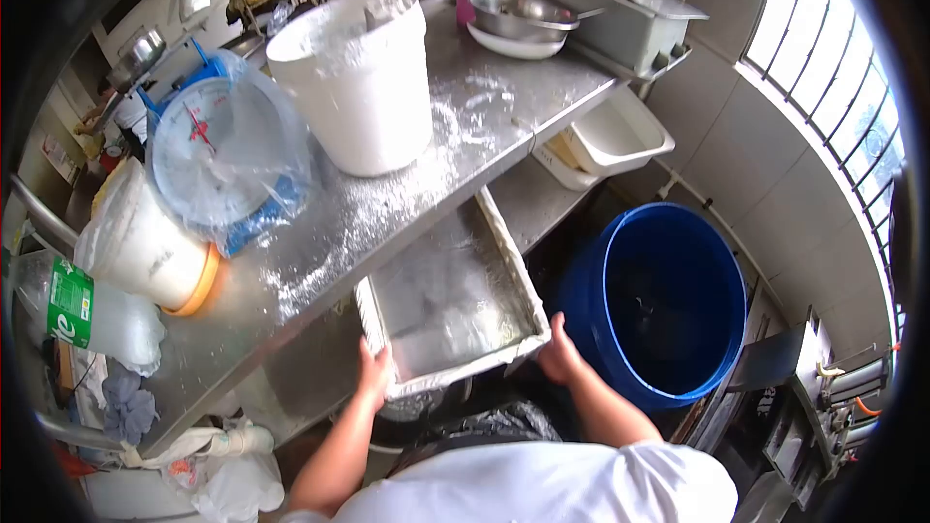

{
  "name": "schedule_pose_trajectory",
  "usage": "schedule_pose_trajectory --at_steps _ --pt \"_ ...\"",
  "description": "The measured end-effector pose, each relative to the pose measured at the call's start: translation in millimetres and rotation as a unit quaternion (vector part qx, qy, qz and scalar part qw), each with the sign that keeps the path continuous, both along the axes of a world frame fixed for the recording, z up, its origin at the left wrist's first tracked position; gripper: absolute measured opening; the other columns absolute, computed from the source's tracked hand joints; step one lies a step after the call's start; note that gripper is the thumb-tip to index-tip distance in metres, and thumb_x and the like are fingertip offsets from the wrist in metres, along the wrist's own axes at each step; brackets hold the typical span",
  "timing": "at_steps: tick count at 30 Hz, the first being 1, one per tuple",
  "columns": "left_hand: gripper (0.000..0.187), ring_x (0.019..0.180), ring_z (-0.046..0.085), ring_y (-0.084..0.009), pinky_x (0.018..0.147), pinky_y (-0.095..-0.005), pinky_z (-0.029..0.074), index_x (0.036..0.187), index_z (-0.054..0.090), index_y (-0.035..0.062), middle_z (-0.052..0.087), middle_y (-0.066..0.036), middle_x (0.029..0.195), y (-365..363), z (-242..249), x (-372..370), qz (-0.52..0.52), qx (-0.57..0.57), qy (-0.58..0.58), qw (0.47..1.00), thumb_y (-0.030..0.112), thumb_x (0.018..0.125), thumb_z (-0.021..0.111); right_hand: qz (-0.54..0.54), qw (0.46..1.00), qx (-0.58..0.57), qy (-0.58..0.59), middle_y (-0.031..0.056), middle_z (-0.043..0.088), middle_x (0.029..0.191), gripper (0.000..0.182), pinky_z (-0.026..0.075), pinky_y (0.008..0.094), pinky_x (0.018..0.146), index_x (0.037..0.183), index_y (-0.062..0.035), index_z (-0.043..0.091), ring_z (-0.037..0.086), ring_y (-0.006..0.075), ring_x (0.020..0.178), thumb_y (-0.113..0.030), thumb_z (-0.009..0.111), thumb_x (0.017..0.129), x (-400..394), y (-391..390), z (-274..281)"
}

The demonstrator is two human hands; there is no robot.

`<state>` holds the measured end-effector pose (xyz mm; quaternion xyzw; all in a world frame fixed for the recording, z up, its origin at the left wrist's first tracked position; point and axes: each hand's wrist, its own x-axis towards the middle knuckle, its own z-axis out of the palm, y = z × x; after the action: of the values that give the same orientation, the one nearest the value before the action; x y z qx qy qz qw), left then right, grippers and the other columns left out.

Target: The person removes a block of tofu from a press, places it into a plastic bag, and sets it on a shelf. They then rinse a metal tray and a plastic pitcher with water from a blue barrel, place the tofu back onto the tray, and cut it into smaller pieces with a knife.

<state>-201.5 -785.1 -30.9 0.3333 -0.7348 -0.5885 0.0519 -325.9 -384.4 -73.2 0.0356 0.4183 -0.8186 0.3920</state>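
Note:
Both hands grip a rectangular metal tray (pixel 450 295) with a pale, worn raised rim, low beside the steel table. My left hand (pixel 375 371) is closed at the tray's near left corner. At the near right corner, my right hand (pixel 559 353) holds the rim, its fingers partly hidden beneath. The tray's bottom is shiny and smudged, and its far end reaches under the tabletop. Just right of my right hand stands a large blue barrel (pixel 605 305).
On the flour-dusted steel table (pixel 465 150) stand a white bucket (pixel 358 97), a plastic-covered dial scale (pixel 218 150), a tipped white tub (pixel 160 252) and a metal bowl (pixel 518 17). White plastic bins (pixel 625 136) sit on the lower shelf. A barred window is at right.

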Motion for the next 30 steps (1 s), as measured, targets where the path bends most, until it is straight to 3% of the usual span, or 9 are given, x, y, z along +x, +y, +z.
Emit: schedule_pose_trajectory --at_steps 5,7,11,13,17,24,27,29,30 --pt "0.08 0.124 0.06 -0.0312 0.103 -0.0425 0.05 0.158 0.022 -0.0101 0.056 -0.025 0.143 23.7 -17.5 57.3 -0.018 0.082 -0.017 0.996 0.031 0.105 0.064 -0.065 0.996 0.059 0.015 0.0111 0.037 0.166 0.1 0.036 0.0599 0.115 0.166 -0.026 0.019 0.042 0.0378 0.147 -0.09 0.033 0.091 67.2 -18.3 -5.4" --pt "0.074 0.112 0.067 -0.0353 0.094 -0.0442 0.054 0.15 0.03 -0.0145 0.062 -0.028 0.132 43.9 34.6 57.6 -0.02 0.1 -0.05 0.994 0.034 0.105 0.064 -0.106 0.993 0.035 0.031 0.0085 0.038 0.165 0.091 0.038 0.0598 0.113 0.164 -0.0286 0.023 0.043 0.0365 0.146 -0.082 0.046 0.095 59.1 -42.0 -4.3" --pt "0.067 0.101 0.068 -0.0477 0.085 -0.0506 0.055 0.134 0.036 -0.0103 0.067 -0.033 0.115 45.3 14.7 70.0 -0.164 -0.149 0.018 0.975 0.043 0.104 0.062 -0.371 0.928 -0.033 0.016 0.0035 0.054 0.143 0.07 0.049 0.053 0.105 0.151 -0.0263 0.041 0.054 0.0298 0.13 -0.044 0.076 0.092 32.4 -77.9 15.5" --pt "0.064 0.097 0.069 -0.051 0.082 -0.0527 0.055 0.127 0.037 -0.0067 0.068 -0.035 0.111 50.6 12.4 71.0 -0.196 -0.171 -0.01 0.965 0.047 0.104 0.062 -0.337 0.94 -0.036 -0.028 0.0038 0.051 0.138 0.074 0.042 0.0476 0.11 0.149 -0.0295 0.04 0.049 0.026 0.129 -0.025 0.079 0.086 20.6 -68.3 24.1" --pt "0.053 0.083 0.07 -0.0454 0.072 -0.0529 0.054 0.121 0.034 -0.0006 0.068 -0.027 0.092 63.1 29.4 79.1 -0.173 -0.195 0.086 0.962 0.045 0.107 0.057 -0.367 0.928 0.063 -0.025 0.0066 0.057 0.119 0.06 0.054 0.0521 0.093 0.134 -0.02 0.049 0.06 0.0286 0.11 -0.022 0.073 0.08 14.1 -68.3 45.1" --pt "0.081 0.121 0.056 -0.054 0.104 -0.0544 0.046 0.142 0.032 -0.0167 0.055 -0.042 0.127 50.2 -30.0 74.2 -0.161 -0.215 0.035 0.963 0.045 0.101 0.063 -0.325 0.888 0.196 0.259 0.011 0.054 0.125 0.084 0.049 0.0434 0.101 0.149 -0.014 0.033 0.056 0.0285 0.115 -0.009 0.069 0.074 10.4 -114.5 170.7" --pt "0.088 0.137 0.047 -0.0504 0.117 -0.0494 0.038 0.154 0.027 -0.0139 0.043 -0.038 0.149 47.2 16.4 37.5 -0.106 -0.249 0.106 0.957 0.046 0.101 0.063 -0.282 0.843 0.227 0.398 0.0149 0.048 0.132 0.096 0.046 0.0432 0.105 0.153 -0.0137 0.028 0.051 0.029 0.122 -0.004 0.072 0.069 27.7 -162.8 236.6" --pt "0.082 0.138 0.05 -0.0433 0.118 -0.049 0.037 0.158 0.031 -0.0068 0.044 -0.029 0.155 35.7 113.8 18.8 -0.104 -0.108 0.211 0.966 0.05 0.104 0.057 -0.23 0.747 0.36 0.509 0.0225 0.046 0.136 0.102 0.043 0.0479 0.11 0.153 -0.0123 0.027 0.047 0.034 0.131 -0.006 0.079 0.065 46.2 -191.3 260.4" --pt "0.076 0.137 0.052 -0.0393 0.117 -0.0475 0.039 0.154 0.04 -0.0033 0.049 -0.024 0.152 34.0 154.4 13.5 -0.045 0.11 0.258 0.959 0.053 0.105 0.055 -0.204 0.685 0.381 0.586 0.0261 0.045 0.137 0.105 0.042 0.0504 0.112 0.153 -0.0099 0.027 0.044 0.0399 0.133 -0.008 0.082 0.063 60.1 -206.8 275.1"
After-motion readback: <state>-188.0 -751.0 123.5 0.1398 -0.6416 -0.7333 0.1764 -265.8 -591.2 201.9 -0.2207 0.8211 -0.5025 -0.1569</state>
